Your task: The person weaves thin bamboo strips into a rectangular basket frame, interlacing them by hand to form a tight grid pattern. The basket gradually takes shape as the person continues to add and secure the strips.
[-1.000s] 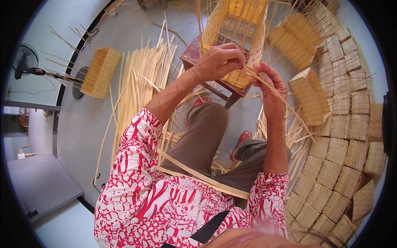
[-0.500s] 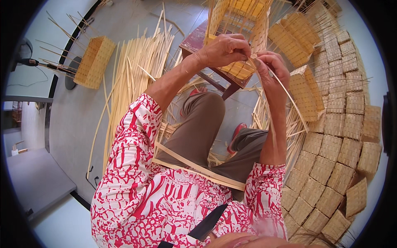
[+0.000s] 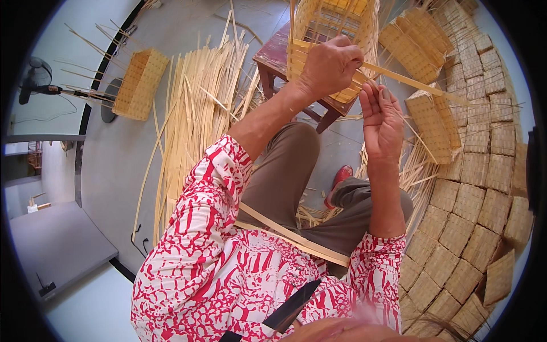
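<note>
My left hand (image 3: 333,65) is closed on a pale bamboo strip (image 3: 413,78), pinched at the near side of a partly woven basket (image 3: 297,57). The strip's long end reaches out to the right above my right hand. Just below it, my right hand (image 3: 383,122) is turned palm up with loosely bent fingers, apart from the wide strip. The basket stands on a dark red wooden stool (image 3: 272,56), its upright slats rising at the far side. Two flat strips (image 3: 290,232) lie across my lap.
Loose bamboo strips (image 3: 196,108) are heaped on the floor at left, near an unfinished basket (image 3: 139,85) with long loose slats. At right stand two more baskets (image 3: 417,43) (image 3: 436,122) and rows of stacked woven pieces (image 3: 464,205). A fan (image 3: 37,80) is at far left.
My hands have moved apart. The right has lowered and turned palm up, while the strip in my left hand has swung out to the right.
</note>
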Demonstrator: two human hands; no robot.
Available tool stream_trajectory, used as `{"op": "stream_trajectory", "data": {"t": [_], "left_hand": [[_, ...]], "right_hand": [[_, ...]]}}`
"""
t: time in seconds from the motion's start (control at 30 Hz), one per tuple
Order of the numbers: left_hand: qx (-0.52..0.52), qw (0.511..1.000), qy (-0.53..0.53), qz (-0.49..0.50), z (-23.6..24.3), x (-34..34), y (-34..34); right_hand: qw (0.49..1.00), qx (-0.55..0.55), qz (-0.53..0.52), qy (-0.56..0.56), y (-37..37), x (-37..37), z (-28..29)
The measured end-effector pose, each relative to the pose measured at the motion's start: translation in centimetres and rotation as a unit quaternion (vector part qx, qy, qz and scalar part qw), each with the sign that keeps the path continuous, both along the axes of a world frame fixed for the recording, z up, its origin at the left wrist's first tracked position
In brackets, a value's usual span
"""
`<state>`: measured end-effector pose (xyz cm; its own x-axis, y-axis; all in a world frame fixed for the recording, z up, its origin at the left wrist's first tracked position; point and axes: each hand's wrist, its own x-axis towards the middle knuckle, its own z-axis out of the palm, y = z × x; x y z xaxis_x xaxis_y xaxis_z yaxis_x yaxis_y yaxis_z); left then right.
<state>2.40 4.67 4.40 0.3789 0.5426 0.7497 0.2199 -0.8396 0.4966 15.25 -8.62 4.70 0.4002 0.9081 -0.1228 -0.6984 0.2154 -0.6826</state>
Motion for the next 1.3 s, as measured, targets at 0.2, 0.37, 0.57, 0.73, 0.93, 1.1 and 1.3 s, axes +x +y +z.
{"op": "stream_trajectory", "data": {"t": [0.2,0.37,0.57,0.73,0.93,1.1,1.3], "left_hand": [[0.087,0.990,0.108,-0.006,0.1,-0.9,-0.5],[0.105,0.969,0.225,0.001,1.1,-1.2,0.0],[0.109,0.961,0.255,-0.009,0.7,-1.1,0.5],[0.036,0.972,0.226,-0.042,0.9,-1.4,0.5],[0.101,0.969,0.212,-0.072,1.9,-1.4,0.3],[0.084,0.974,0.183,-0.102,1.9,-1.2,0.5],[0.081,0.977,0.148,-0.131,1.9,-0.7,0.8]], "right_hand": [[0.988,0.064,-0.006,-0.138,-0.4,-0.5,0.3],[0.978,-0.029,-0.005,-0.205,-0.7,-0.7,-1.7],[0.993,0.010,-0.032,-0.116,0.9,3.2,-6.6],[0.986,0.092,-0.003,-0.136,1.5,3.4,-7.2],[0.978,0.074,-0.058,-0.187,2.0,3.4,-8.2],[0.976,0.068,-0.075,-0.194,2.6,3.3,-8.2],[0.977,0.047,-0.055,-0.203,2.4,3.4,-8.1]]}}
